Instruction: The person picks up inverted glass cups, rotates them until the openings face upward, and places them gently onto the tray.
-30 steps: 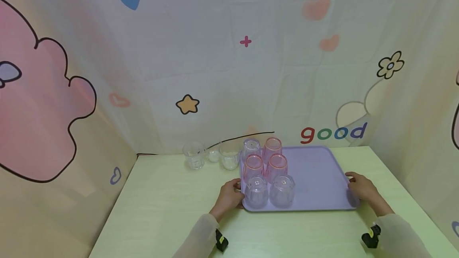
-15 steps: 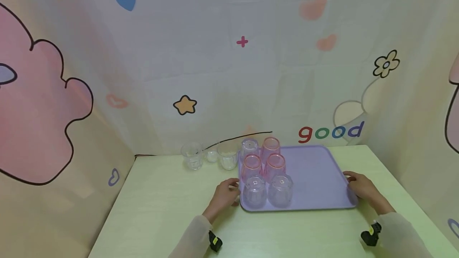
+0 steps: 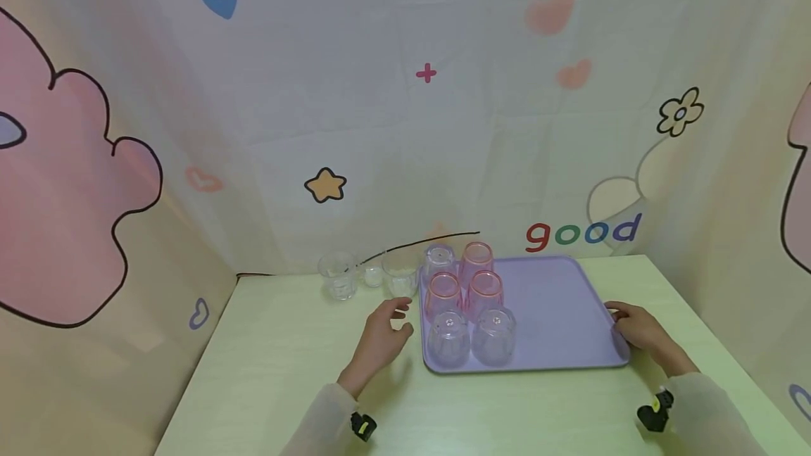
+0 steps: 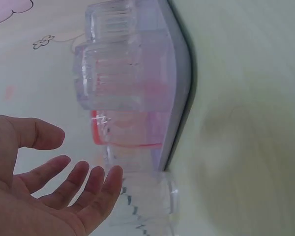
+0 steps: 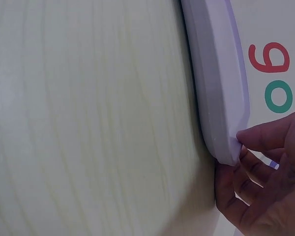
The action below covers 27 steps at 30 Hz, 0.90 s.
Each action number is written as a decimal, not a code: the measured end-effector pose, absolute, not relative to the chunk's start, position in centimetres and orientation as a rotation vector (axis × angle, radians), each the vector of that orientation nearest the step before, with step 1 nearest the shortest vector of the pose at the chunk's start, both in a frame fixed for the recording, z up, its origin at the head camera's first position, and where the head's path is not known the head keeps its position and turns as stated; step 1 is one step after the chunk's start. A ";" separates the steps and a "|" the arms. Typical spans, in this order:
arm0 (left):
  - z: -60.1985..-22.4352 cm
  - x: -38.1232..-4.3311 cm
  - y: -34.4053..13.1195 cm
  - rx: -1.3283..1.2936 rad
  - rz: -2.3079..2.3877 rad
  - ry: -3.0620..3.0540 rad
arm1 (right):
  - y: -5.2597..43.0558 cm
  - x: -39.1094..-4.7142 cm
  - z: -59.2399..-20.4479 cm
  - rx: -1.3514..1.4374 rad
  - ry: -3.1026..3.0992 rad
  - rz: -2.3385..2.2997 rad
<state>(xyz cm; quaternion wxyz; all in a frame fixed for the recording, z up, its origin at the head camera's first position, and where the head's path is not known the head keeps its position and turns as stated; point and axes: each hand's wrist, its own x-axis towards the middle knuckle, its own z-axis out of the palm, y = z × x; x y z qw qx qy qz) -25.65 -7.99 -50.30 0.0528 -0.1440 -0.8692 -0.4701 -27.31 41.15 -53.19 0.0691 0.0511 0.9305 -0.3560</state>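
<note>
A purple tray [image 3: 557, 315] lies on the table with several upside-down glasses along its left half. Two clear glasses are in front, a clear one [image 3: 494, 338] among them; pink glasses [image 3: 485, 294] stand behind, and a bluish one [image 3: 440, 263] sits at the back left corner. My left hand [image 3: 380, 336] is off the tray's left edge, fingers spread and holding nothing; the left wrist view shows its loosely bent fingers [image 4: 108, 196] apart from the glasses. At the tray's right edge, my right hand [image 3: 643, 336] pinches the rim, thumb on the side and fingers curled beneath the corner in the right wrist view.
Left of the tray at the back stand two upright clear glasses, one farther left [image 3: 342, 280] and one [image 3: 400, 279] beside the tray, with a small clear glass [image 3: 373, 276] between. A printed cloth [image 3: 380, 125] hangs behind the pale table [image 3: 272, 371].
My left hand has let go of the tray's left edge and moved left and slightly back, its fingers opening. The right hand stays on the tray, and the glasses keep their places.
</note>
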 end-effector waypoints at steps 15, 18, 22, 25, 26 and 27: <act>-47.3 -26.8 -11.0 -0.383 -1.202 -2.547 | 41.5 -27.3 -53.7 0.156 2.767 -1.111; -47.3 -27.5 -11.9 -0.344 -1.173 -2.557 | 41.5 -27.4 -53.7 0.156 2.758 -1.123; -47.2 -28.4 -13.1 -0.288 -1.127 -2.598 | 41.4 -27.4 -53.7 0.170 2.729 -1.162; -47.3 -29.1 -13.9 -0.277 -1.035 -2.628 | 41.3 -27.3 -53.6 0.199 2.707 -1.192; -47.3 -29.3 -14.1 -0.279 -0.998 -2.632 | 41.3 -27.3 -53.5 0.197 2.703 -1.196; -47.3 -29.5 -14.3 -0.283 -0.962 -2.634 | 41.3 -27.3 -53.5 0.201 2.697 -1.204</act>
